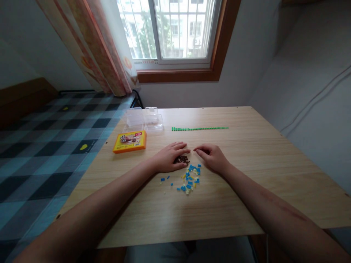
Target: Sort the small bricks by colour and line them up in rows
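Observation:
My left hand (pixel 170 157) lies palm down on the table with its thumb and fingers apart. It curves around a small pile of dark brown toy bricks (pixel 182 159), partly covering them. To the right of the pile, my right hand (pixel 212 156) rests on the table with thumb and fingertips pressed together; anything between them is too small to make out. Closer to me lies a loose heap of blue, yellow and pale toy bricks (pixel 189 178), with a few strays to its left.
Beyond my hands, small green bricks (pixel 200 128) stand in a long row across the wooden table (pixel 268 164). An orange and yellow box (pixel 130 141) and clear plastic trays (pixel 144 118) sit at the back left. A bed (pixel 68 146) with a checked cover adjoins the left side.

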Tool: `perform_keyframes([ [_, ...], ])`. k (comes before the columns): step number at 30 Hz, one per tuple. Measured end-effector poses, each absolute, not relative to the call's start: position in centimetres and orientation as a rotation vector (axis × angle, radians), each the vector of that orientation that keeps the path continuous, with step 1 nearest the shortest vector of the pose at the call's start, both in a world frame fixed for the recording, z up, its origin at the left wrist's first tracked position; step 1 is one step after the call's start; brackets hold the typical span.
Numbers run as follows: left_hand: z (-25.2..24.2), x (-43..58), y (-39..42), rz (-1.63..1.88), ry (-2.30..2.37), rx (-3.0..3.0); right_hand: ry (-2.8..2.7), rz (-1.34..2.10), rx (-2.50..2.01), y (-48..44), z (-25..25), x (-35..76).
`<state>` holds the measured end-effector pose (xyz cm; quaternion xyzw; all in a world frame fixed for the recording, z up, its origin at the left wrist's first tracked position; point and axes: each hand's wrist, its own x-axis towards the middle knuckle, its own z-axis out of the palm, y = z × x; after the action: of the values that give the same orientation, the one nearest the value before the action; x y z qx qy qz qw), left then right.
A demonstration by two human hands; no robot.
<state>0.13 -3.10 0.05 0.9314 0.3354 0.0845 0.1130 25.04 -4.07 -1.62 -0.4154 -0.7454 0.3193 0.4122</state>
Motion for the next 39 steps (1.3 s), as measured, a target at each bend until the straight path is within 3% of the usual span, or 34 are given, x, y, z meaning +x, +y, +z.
perform_keyframes([
  [9,0.1,1.1,-2.7,0.479,0.992,2.553,-1.698,0.926,-1.087,-4.6,-1.7,24.5],
  [15,-0.2,-1.4,-5.7,0.955,1.184,1.977,-1.417,1.248,-1.074,-5.5,-1.7,23.3],
  [21,-1.4,-3.6,-10.2,1.248,1.294,1.446,-1.363,1.357,-1.050,-6.4,-1.9,22.3],
  [30,0.1,-0.7,-13.3,1.002,1.312,1.706,-1.543,1.413,-0.923,-7.6,-1.6,21.7],
  [39,0.5,2.8,-13.1,0.922,1.153,1.883,-1.255,1.146,-1.007,-5.5,-1.2,23.5],
])
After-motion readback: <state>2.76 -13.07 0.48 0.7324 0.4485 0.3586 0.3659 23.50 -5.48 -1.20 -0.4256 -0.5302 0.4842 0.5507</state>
